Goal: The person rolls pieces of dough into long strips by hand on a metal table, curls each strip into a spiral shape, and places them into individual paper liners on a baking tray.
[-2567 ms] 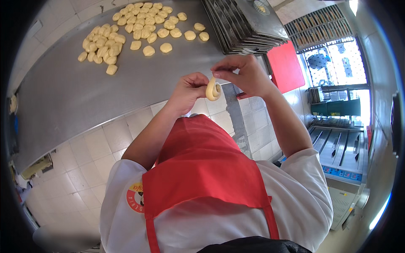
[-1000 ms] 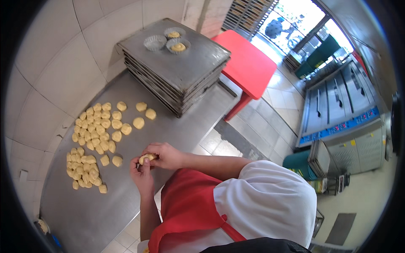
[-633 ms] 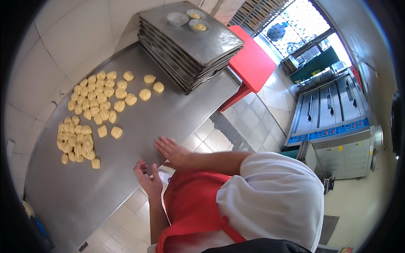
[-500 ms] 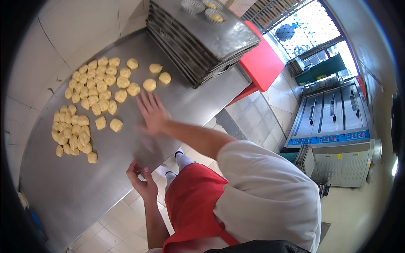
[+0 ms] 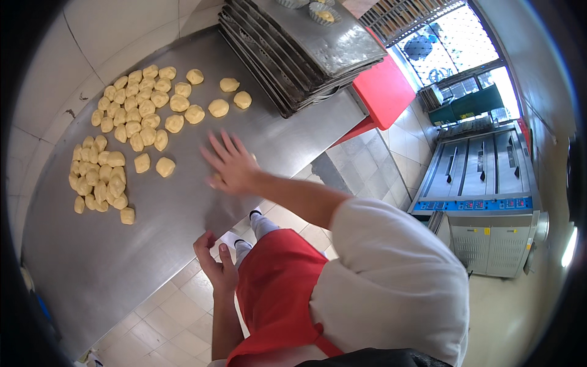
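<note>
My right hand (image 5: pixel 234 168) lies palm down, fingers spread, over the steel table (image 5: pixel 165 208). Its fingers are a little blurred, and a pale bit shows at the palm's edge; whether dough is under the palm I cannot tell. Just beyond the fingertips sits a round dough ball (image 5: pixel 218 108), with two others at its right. By the table's front edge, my left hand (image 5: pixel 218 266) is loosely curled, thumb apart from the fingers, nothing visible in it. Farther left, many smooth dough balls (image 5: pixel 145 108) lie close together, and a smaller heap of rough dough pieces (image 5: pixel 98 174) sits nearer.
A stack of dark baking trays (image 5: pixel 293 55) stands at the table's far right, with fluted foil cups (image 5: pixel 324 13) on top. Past it is a red stool (image 5: pixel 385 92). A deck oven (image 5: pixel 477 165) stands at the right. The tiled wall (image 5: pixel 122 37) borders the table's far side.
My right hand has shifted right and slightly back from the dough balls, still spread. My left hand has drawn slightly toward me. The whole view has tilted a little; the dough lies as before.
</note>
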A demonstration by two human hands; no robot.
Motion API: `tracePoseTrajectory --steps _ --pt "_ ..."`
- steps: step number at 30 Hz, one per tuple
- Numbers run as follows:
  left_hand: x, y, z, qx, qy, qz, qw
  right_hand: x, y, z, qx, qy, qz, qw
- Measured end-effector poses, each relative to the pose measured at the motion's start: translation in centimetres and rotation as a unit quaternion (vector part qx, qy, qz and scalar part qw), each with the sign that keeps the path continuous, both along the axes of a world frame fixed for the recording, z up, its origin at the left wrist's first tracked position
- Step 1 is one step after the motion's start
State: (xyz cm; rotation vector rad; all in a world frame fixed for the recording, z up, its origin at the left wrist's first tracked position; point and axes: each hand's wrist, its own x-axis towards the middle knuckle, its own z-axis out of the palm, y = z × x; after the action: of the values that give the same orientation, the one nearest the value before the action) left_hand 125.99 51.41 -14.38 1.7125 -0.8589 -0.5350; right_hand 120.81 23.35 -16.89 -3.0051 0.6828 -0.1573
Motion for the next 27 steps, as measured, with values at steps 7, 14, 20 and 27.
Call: tracePoseTrajectory --steps 7,14,20,27 --pt "1.2 -9.5 3.7 -0.085 -0.134 -0.087 0.984 3.2 -1.4 0.4 0.055 0.008 -0.057 0.997" --pt "-4.9 -16.2 -4.9 0.101 -0.141 -0.105 0.979 -10.2 7.3 -1.7 0.113 0.042 -0.011 0.993" --pt "8.0 -24.4 -5.6 0.145 -0.393 0.148 0.896 1.4 -5.5 -0.2 0.065 -0.120 -0.082 0.987" --pt "-1.0 -14.2 -4.1 0.248 -0.393 -0.142 0.874 -10.9 -2.1 -0.3 0.130 0.010 0.083 0.988"
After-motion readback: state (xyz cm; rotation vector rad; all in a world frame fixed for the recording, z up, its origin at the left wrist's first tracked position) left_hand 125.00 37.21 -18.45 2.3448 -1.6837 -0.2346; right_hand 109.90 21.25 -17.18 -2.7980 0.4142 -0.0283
